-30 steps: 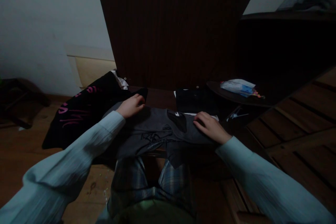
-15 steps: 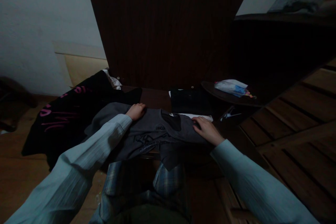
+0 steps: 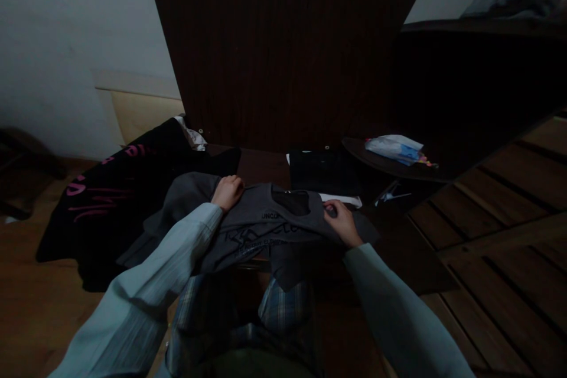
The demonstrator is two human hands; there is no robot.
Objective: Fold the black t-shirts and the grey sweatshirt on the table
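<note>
A dark grey T-shirt point(image 3: 261, 227) with dark print lies face up across a low wooden surface in front of my knees. My left hand point(image 3: 227, 191) has its fingers curled on the shirt's left shoulder, gripping the cloth. My right hand point(image 3: 339, 221) pinches the cloth at the right shoulder, just beside the neck opening. Both arms wear pale blue sleeves. The shirt's lower hem hangs over the near edge above my plaid trousers point(image 3: 279, 307).
A black garment with pink lettering point(image 3: 101, 201) lies at the left. A folded black garment on something white point(image 3: 323, 174) sits behind the shirt. A round dark tray with a plastic packet point(image 3: 394, 149) stands at the right. Wooden slats point(image 3: 500, 212) run along the right. A dark panel rises behind.
My right hand has gone from lying flat on the shirt to pinching the cloth at the shoulder. My left hand slid inward along the left shoulder. The shirt's left sleeve now lies spread out.
</note>
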